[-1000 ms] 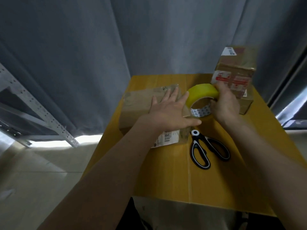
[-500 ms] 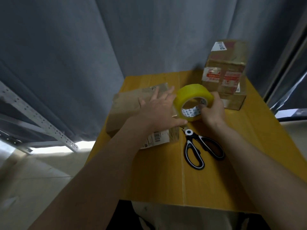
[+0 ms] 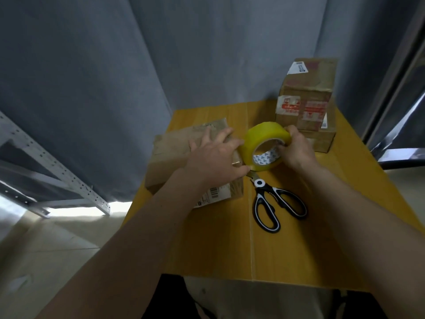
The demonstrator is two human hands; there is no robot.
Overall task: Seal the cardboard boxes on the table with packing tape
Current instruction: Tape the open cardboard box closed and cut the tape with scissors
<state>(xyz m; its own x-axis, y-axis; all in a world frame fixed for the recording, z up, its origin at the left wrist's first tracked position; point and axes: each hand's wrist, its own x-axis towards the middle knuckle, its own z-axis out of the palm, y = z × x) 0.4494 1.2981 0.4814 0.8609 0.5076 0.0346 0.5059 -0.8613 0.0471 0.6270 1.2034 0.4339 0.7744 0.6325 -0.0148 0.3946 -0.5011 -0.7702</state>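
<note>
Resting flat with straight, spread fingers, the left hand [image 3: 215, 155] presses on the flat cardboard box [image 3: 174, 155] at the tabletop's [image 3: 218, 249] nine o'clock side. The right hand [image 3: 295, 149] grips the yellow tape roll [image 3: 264, 143], fingers curled round its rim, just beside the box's edge. Two stacked boxes [image 3: 305, 102] stand at one o'clock. Scissors [image 3: 273, 203] lie at the roll's six o'clock.

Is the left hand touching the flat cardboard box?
Touching: the head view shows the left hand lying spread, fingers straight, on top of the flat cardboard box.
</note>
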